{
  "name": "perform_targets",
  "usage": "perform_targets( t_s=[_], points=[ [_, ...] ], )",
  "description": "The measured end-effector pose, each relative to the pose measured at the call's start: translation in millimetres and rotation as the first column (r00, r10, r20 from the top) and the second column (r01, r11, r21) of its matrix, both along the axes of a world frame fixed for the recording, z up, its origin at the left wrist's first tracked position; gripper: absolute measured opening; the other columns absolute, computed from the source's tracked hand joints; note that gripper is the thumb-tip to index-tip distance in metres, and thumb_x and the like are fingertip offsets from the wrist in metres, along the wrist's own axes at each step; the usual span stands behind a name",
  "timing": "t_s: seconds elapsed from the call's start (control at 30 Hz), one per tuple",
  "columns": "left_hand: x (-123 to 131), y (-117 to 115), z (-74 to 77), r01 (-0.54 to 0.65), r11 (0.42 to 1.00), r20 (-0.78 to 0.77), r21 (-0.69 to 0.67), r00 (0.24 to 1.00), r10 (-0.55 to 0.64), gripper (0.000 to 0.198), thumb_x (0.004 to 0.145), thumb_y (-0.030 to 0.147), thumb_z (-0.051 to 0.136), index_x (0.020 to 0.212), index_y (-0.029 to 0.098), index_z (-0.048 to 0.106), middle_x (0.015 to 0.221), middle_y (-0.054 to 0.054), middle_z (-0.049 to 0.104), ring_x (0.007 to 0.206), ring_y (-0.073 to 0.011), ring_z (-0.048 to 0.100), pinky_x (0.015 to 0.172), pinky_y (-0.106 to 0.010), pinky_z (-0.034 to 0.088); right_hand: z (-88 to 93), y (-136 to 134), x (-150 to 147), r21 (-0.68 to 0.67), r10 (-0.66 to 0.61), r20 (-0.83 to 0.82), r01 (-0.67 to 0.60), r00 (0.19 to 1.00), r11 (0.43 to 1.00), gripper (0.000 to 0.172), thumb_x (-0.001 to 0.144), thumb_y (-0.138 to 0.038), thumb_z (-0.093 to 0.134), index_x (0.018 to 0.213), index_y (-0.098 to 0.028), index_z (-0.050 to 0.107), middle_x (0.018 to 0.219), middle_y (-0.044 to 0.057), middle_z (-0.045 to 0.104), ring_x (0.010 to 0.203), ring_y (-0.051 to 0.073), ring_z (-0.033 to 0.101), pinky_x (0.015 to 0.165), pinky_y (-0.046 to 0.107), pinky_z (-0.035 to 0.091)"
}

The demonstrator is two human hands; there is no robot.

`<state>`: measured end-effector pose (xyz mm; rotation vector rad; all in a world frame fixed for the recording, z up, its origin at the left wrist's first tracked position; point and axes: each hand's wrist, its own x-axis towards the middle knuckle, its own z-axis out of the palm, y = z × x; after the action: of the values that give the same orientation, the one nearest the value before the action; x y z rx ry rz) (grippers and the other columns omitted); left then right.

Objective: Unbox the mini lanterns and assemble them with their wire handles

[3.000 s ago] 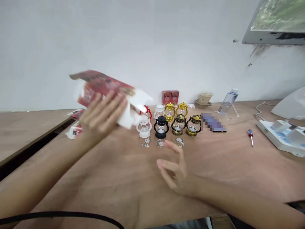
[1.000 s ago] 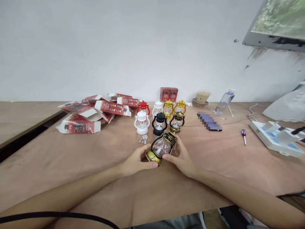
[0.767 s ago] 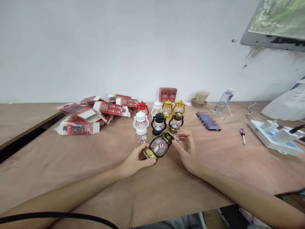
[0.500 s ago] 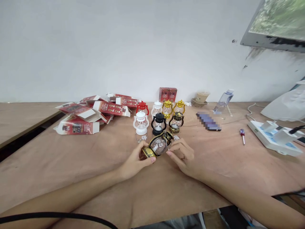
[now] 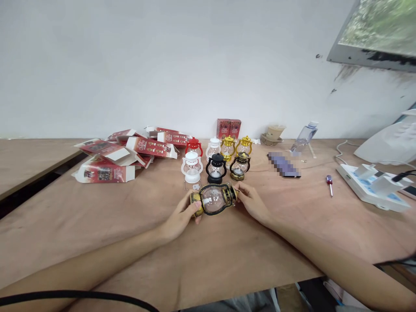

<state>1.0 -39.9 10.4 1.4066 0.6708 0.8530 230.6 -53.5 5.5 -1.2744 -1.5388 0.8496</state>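
A small black-and-gold lantern (image 5: 212,199) with a clear globe lies tilted on its side between my hands, base to the left and top to the right. My left hand (image 5: 182,216) is closed around its gold base. At the lantern's top, my right hand (image 5: 251,200) has its fingers pinched; the fingertips are partly hidden, and a thin wire handle shows close to them. Just behind stand a white lantern (image 5: 192,168), a black lantern (image 5: 216,169) and a bronze-black lantern (image 5: 240,167). Farther back are a red lantern (image 5: 194,147) and gold lanterns (image 5: 228,148).
Flattened red boxes (image 5: 107,171) are heaped at the left. Two red boxes (image 5: 229,128) stand against the wall. To the right lie a phone (image 5: 283,165), a screwdriver (image 5: 329,185) and a power strip (image 5: 373,188), with a bottle (image 5: 304,138) and a cup (image 5: 275,131) behind.
The lantern has turned from a slant to nearly level, its top swinging down toward me. My right hand has shifted from the wire beside the globe to the lantern's top end.
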Motion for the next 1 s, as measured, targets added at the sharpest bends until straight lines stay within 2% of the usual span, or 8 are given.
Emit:
perform_targets(
  t_s=[0.1, 0.23, 0.47, 0.63, 0.7, 0.8, 0.9, 1.0],
  points=[
    [-1, -2, 2.6, 0.054, 0.995, -0.038, 0.082, 0.998, -0.051, 0.041, 0.081, 0.056, 0.055, 0.088, 0.018, 0.043, 0.057, 0.006, 0.048, 0.054, -0.009, 0.042, 0.057, -0.024, 0.035, -0.5, -3, -2, -0.011, 0.054, -0.038, -0.055, 0.998, 0.998, 0.031, 0.083, -0.045, 0.051, 0.065, -0.019, 0.047, 0.061, -0.005, 0.047, 0.059, 0.011, 0.044, 0.058, 0.024, 0.035],
    [0, -2, 6.4, 0.031, 0.993, -0.061, 0.112, 0.998, -0.024, 0.042, 0.08, 0.057, 0.055, 0.088, 0.017, 0.043, 0.058, 0.006, 0.048, 0.054, -0.0092, 0.042, 0.057, -0.024, 0.034, 6.4, -9, -3, 0.057, -0.016, -0.048, 0.019, 0.999, 0.998, 0.036, 0.086, -0.049, 0.047, 0.065, -0.019, 0.046, 0.061, -0.004, 0.047, 0.06, 0.011, 0.043, 0.059, 0.024, 0.035],
    [2, 0, 2.9, -0.027, 0.999, 0.005, -0.04, 1.0, 0.027, 0.041, 0.077, 0.055, 0.058, 0.085, 0.017, 0.043, 0.057, 0.006, 0.049, 0.048, -0.0078, 0.043, 0.053, -0.023, 0.032, 5.2, -9, -4, 0.102, 0.014, -0.193, 0.006, 0.981, 0.995, 0.038, 0.084, -0.056, 0.051, 0.068, -0.021, 0.048, 0.06, -0.004, 0.049, 0.056, 0.011, 0.043, 0.056, 0.024, 0.035],
    [3, -1, 3.5, -0.051, 0.982, 0.129, -0.184, 0.989, 0.076, 0.04, 0.071, 0.051, 0.061, 0.085, 0.016, 0.045, 0.064, 0.006, 0.05, 0.042, -0.0056, 0.041, 0.047, -0.024, 0.032, 19.4, 5, 23, 0.264, -0.225, -0.272, 0.297, 0.936, 0.918, 0.037, 0.082, -0.056, 0.053, 0.071, -0.021, 0.054, 0.065, -0.002, 0.054, 0.057, 0.011, 0.044, 0.059, 0.026, 0.039],
    [3, -1, 5.4, -0.037, 0.98, 0.143, -0.196, 0.987, 0.066, 0.039, 0.071, 0.05, 0.062, 0.085, 0.017, 0.046, 0.066, 0.005, 0.052, 0.042, -0.0051, 0.041, 0.046, -0.023, 0.032, 32.8, 11, 44, 0.319, -0.326, -0.186, 0.371, 0.927, 0.872, 0.036, 0.079, -0.056, 0.057, 0.073, -0.021, 0.059, 0.067, 0.0, 0.057, 0.058, 0.012, 0.045, 0.06, 0.027, 0.039],
    [3, -1, 7.2, -0.021, 0.978, 0.153, -0.209, 0.987, 0.054, 0.04, 0.071, 0.051, 0.062, 0.085, 0.017, 0.044, 0.062, 0.006, 0.05, 0.04, -0.0048, 0.039, 0.044, -0.022, 0.03, 51.4, 16, 78, 0.301, -0.357, 0.165, 0.298, 0.92, 0.906, 0.036, 0.074, -0.054, 0.061, 0.07, -0.019, 0.065, 0.066, 0.001, 0.06, 0.061, 0.014, 0.047, 0.059, 0.028, 0.036],
    [3, -1, 7.2, -0.012, 0.976, 0.15, -0.218, 0.988, 0.046, 0.042, 0.07, 0.051, 0.063, 0.083, 0.017, 0.043, 0.06, 0.007, 0.049, 0.039, -0.0041, 0.038, 0.043, -0.022, 0.03, 60.5, 17, 102, 0.21, -0.3, 0.527, 0.22, 0.796, 0.953, 0.029, 0.074, -0.047, 0.063, 0.068, -0.019, 0.069, 0.069, 0.003, 0.063, 0.06, 0.014, 0.048, 0.059, 0.029, 0.035],
    [2, -2, 7.0, -0.012, 0.976, 0.14, -0.216, 0.989, 0.043, 0.04, 0.071, 0.051, 0.063, 0.082, 0.017, 0.043, 0.06, 0.007, 0.048, 0.039, -0.0042, 0.038, 0.043, -0.022, 0.031, 60.7, 16, 113, 0.096, -0.196, 0.719, 0.185, 0.666, 0.978, 0.019, 0.073, -0.038, 0.064, 0.066, -0.021, 0.071, 0.074, 0.004, 0.065, 0.063, 0.015, 0.052, 0.059, 0.028, 0.036]
  ],
)
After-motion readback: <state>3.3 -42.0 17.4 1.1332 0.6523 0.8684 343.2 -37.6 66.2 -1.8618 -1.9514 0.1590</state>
